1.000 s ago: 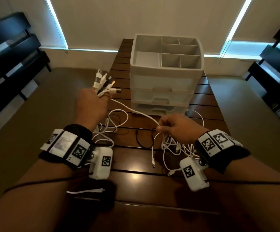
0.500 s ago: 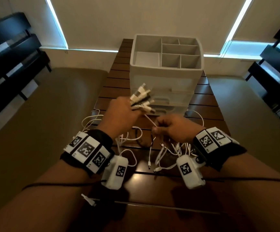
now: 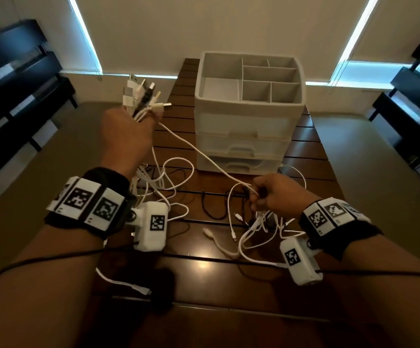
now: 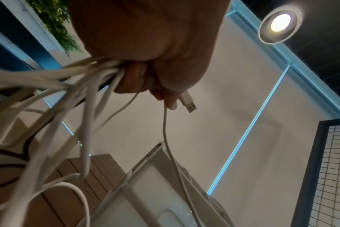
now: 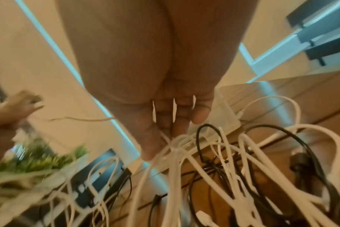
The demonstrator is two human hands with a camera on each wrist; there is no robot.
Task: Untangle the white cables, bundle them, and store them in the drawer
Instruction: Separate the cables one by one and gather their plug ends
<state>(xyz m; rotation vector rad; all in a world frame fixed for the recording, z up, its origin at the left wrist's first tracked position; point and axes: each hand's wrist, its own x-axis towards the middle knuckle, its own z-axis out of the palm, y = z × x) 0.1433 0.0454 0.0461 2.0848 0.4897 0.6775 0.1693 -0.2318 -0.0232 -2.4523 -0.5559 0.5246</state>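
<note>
The left hand (image 3: pixel 126 131), raised left of the drawer unit (image 3: pixel 250 116), clenches a fan of plug ends, white cables (image 3: pixel 176 182) hanging below it. The right hand (image 3: pixel 274 194), in front of the unit, pinches one taut strand above the knot. Pulling harder could tighten that knot or drag the thin black cable (image 3: pixel 214 209) along. The cords look smooth, round, rubbery; the unit is hard matte plastic, its drawers shut.
</note>
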